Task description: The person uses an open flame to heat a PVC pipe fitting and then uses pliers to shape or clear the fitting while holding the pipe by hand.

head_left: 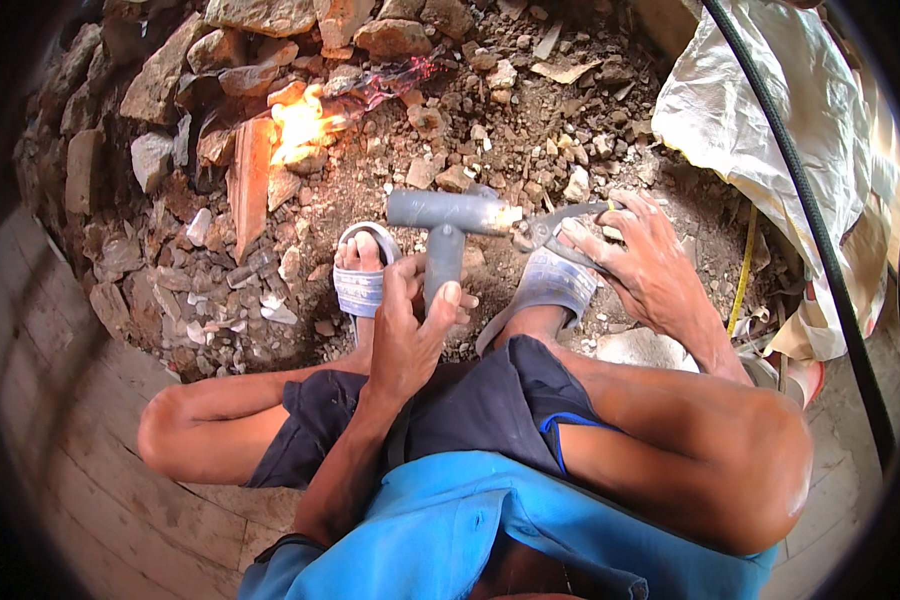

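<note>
A grey T-shaped pipe fitting (448,212) is held over the rubble between my feet, its stem pointing down toward me. My left hand (406,325) is closed around that stem, thumb along its lower end. From the right, my right hand (652,262) wraps the handles of a pair of pliers (536,233). The plier jaws meet the fitting's right end, where a pale, rough bit shows. Whether the jaws clamp the fitting or only that bit, I cannot tell.
A small fire (302,128) burns among stones at the upper left, beside an upright brick (248,185). Loose rubble (570,110) covers the ground. A white sack (770,100) lies at the right, crossed by a black hose (805,190). My sandalled feet (550,285) stand beneath the fitting.
</note>
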